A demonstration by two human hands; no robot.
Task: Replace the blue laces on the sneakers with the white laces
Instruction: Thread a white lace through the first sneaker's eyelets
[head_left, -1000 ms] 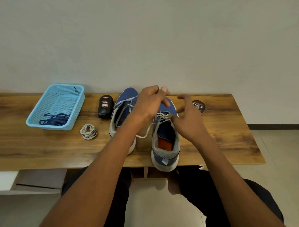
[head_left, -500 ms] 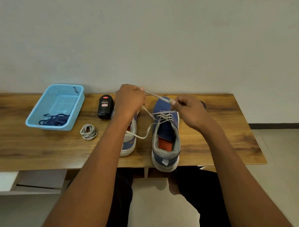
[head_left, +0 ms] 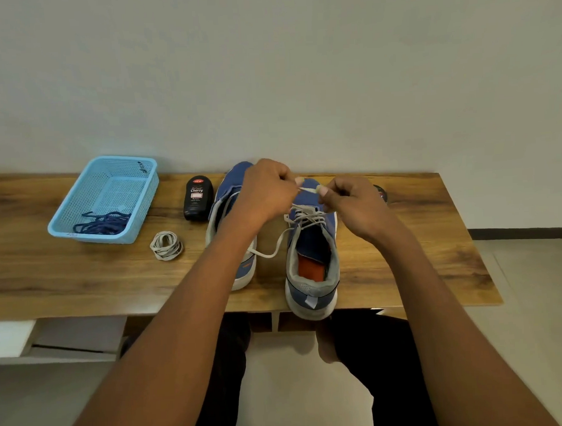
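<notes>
Two blue sneakers stand side by side on the wooden table (head_left: pixel 83 279), heels toward me. The right sneaker (head_left: pixel 312 259) has a white lace (head_left: pixel 305 216) threaded through its eyelets, with one loose end trailing left across the table. Above its toe, my left hand (head_left: pixel 267 194) and my right hand (head_left: pixel 353 206) both pinch a short stretch of that lace between them. The left sneaker (head_left: pixel 228 215) is partly hidden behind my left forearm. A second coiled white lace (head_left: pixel 166 246) lies left of the shoes. The blue laces (head_left: pixel 103 223) sit in a light blue basket (head_left: pixel 79 202).
A black shoe polish bottle (head_left: pixel 197 197) stands between the basket and the left sneaker. A round polish tin (head_left: pixel 381 194) peeks out behind my right hand. The right sneaker's heel overhangs the table's near edge. A wall runs along the far edge.
My left hand has moved right toward my right hand, so the lace stretch between them is much shorter. The left sneaker's toe shows again.
</notes>
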